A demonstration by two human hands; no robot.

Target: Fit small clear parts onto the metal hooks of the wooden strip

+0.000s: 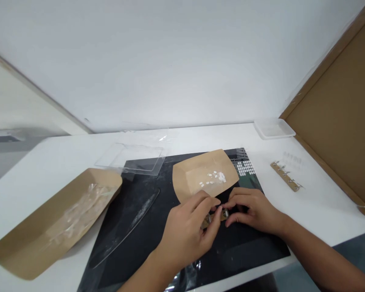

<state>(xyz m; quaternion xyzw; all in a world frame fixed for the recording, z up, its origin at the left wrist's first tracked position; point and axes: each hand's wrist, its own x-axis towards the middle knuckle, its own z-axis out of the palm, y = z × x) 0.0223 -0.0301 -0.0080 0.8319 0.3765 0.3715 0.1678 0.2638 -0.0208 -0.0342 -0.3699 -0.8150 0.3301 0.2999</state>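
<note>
A short brown strip with metal clips point(224, 215) lies low over the black mat, partly hidden by my fingers. My left hand point(190, 221) is closed around its left part, thumb and fingers pinching near the middle. At the strip's right end my right hand point(251, 207) is closed too, thumb below and fingertips meeting the left ones. Whatever tiny piece may sit between the fingertips is hidden. Just beyond the hands stands a brown paper tray point(188, 174) with several small white ovals point(221, 177) in it.
A larger paper tray point(27, 247) with clear plastic pieces point(79, 211) stands left. The black mat point(134, 251) bears white dots. Behind it lies a clear plastic lid point(140, 160). Another clip strip point(284, 176), a translucent container point(273, 129) and a cardboard panel point(337, 105) are right.
</note>
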